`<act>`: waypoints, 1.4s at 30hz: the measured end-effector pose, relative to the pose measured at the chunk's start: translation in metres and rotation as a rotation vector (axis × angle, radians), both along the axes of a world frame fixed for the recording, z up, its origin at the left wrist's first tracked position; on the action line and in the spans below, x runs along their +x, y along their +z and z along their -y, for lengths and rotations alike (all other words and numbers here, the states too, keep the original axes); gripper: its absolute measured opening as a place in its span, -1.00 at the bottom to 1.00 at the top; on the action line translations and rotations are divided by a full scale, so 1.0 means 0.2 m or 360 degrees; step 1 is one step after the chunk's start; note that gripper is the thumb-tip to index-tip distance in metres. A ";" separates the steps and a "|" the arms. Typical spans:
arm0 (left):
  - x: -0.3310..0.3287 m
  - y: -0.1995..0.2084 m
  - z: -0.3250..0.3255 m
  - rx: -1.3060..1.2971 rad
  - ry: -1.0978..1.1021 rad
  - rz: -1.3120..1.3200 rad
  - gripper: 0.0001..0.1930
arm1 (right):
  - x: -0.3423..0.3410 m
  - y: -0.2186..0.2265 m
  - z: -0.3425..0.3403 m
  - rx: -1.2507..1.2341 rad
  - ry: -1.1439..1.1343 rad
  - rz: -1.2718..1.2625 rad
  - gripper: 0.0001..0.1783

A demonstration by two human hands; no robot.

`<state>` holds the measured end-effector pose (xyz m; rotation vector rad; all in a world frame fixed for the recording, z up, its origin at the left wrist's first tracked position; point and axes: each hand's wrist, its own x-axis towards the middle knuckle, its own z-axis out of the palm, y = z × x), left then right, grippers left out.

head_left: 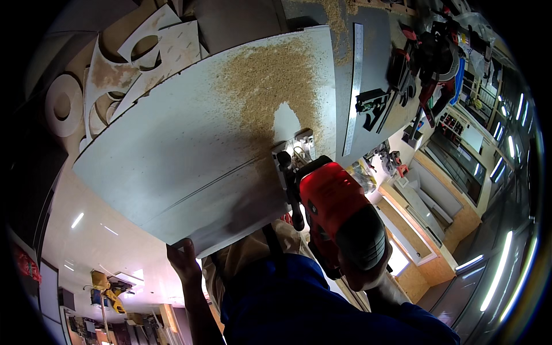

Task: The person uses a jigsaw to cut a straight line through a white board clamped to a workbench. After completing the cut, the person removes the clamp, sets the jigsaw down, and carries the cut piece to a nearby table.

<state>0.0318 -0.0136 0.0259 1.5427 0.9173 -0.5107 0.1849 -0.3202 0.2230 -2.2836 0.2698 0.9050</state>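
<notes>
A red and black jigsaw (pixel 336 198) rests with its metal base on a pale grey board (pixel 155 164), near the board's right side. My right hand (pixel 368 275) is wrapped round the jigsaw's rear handle; most of its fingers are hidden behind the tool. At the board's near left corner, my left hand (pixel 185 261) grips the edge with the thumb on top. The fingers underneath are partly out of sight. A thin dark line runs across the board toward the jigsaw. Sawdust (pixel 267 80) covers the board beyond the tool, with a bare patch just ahead of the base.
A metal ruler (pixel 353 86) and a black and green clamp (pixel 374 106) lie on the grey surface to the right. Cut offcuts with round holes (pixel 158 49) are piled at the far left. Several power tools (pixel 440 66) stand at the far right.
</notes>
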 end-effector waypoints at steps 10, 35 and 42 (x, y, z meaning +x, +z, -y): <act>0.00 0.01 -0.01 0.0009 -0.0021 -0.0006 -0.57 | -0.06 -0.05 0.04 -0.0034 -0.0024 0.0018 -0.04; -0.04 -0.03 0.00 0.0051 -0.0004 0.0031 -0.57 | 0.06 -0.02 -0.04 0.0047 -0.0146 0.0057 -0.01; -0.05 -0.02 -0.01 -0.0016 0.0006 -0.0003 -0.62 | 0.06 -0.01 -0.03 0.0028 -0.0120 0.0034 -0.01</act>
